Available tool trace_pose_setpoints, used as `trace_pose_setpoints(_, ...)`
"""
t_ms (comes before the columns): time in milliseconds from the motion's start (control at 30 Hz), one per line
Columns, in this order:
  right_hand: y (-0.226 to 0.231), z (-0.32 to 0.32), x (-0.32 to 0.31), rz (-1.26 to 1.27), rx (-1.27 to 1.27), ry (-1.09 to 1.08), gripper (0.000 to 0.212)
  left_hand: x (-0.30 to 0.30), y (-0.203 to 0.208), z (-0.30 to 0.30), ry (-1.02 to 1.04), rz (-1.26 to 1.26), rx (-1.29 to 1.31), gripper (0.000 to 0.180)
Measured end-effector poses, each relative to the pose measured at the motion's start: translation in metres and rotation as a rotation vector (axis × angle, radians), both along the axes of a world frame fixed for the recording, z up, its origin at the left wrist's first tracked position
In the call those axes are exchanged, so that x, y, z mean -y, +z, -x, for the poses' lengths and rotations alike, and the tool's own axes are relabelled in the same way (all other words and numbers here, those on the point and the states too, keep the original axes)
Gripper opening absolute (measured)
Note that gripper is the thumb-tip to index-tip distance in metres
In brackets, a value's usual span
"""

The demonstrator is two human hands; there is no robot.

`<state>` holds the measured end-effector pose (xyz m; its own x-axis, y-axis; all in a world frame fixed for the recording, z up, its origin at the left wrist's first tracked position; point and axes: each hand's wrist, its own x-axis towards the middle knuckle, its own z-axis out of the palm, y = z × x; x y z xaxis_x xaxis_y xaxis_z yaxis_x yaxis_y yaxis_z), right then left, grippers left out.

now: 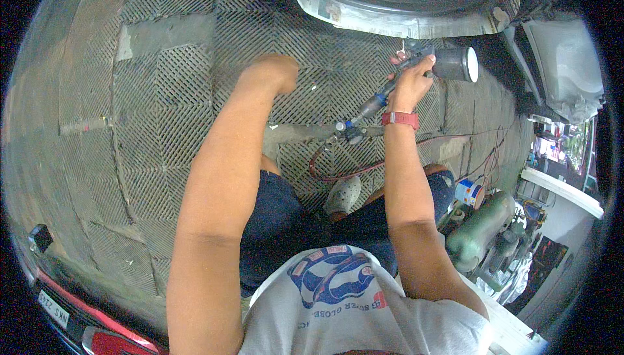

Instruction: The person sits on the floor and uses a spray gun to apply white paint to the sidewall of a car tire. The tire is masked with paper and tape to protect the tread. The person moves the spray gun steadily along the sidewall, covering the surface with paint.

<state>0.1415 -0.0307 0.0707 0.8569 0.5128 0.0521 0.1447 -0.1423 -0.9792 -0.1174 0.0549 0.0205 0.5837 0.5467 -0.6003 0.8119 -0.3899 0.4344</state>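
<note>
A spray gun (416,57) is in my right hand (411,82), whose fingers are wrapped round its grip. Its dark cup with a white end (455,64) points to the right. From the gun's handle an inline air fitting (367,109) leads down to a red hose (338,176). My left hand (273,73) hangs over the floor mats, apart from the gun, with its fingers curled under. Whatever it may hold is hidden. Just beyond the gun stands a vehicle wheel (406,14), with paper masking (354,24) along its rim and dark tyre around it.
Ribbed floor mats (169,134) cover the ground. The hose trails off to the right. At the right are a green tank (478,235), a paint can (469,194) and a white-edged bench (562,192). A red car (110,329) stands at the lower left.
</note>
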Motion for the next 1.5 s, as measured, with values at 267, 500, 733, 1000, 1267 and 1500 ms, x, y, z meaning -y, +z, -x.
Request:
trace_pose_setpoints(267,-0.013,0.043,-0.002,0.087,-0.122,0.191,0.064,-0.005,-0.016,-0.009,-0.055,0.016,-0.053,0.039)
trace_pose_setpoints(500,-0.014,0.058,-0.008,0.128,-0.205,0.284,0.066,-0.007,-0.028,-0.009,-0.035,0.02,-0.049,0.041)
trace_pose_setpoints(733,-0.005,-0.011,-0.006,0.115,-0.04,0.068,0.067,-0.008,-0.026,-0.009,-0.055,0.029,-0.015,0.039)
trace_pose_setpoints(1000,0.04,-0.039,0.003,-0.056,0.108,-0.106,0.063,-0.007,-0.01,-0.007,-0.067,0.017,0.067,0.039)
trace_pose_setpoints(1267,0.03,-0.034,0.015,0.021,-0.022,-0.003,0.064,-0.008,-0.022,-0.015,-0.058,0.032,-0.026,0.039)
trace_pose_setpoints(1500,0.055,-0.054,0.009,-0.073,0.057,-0.079,0.064,-0.006,-0.017,-0.008,-0.027,0.01,0.1,0.035)
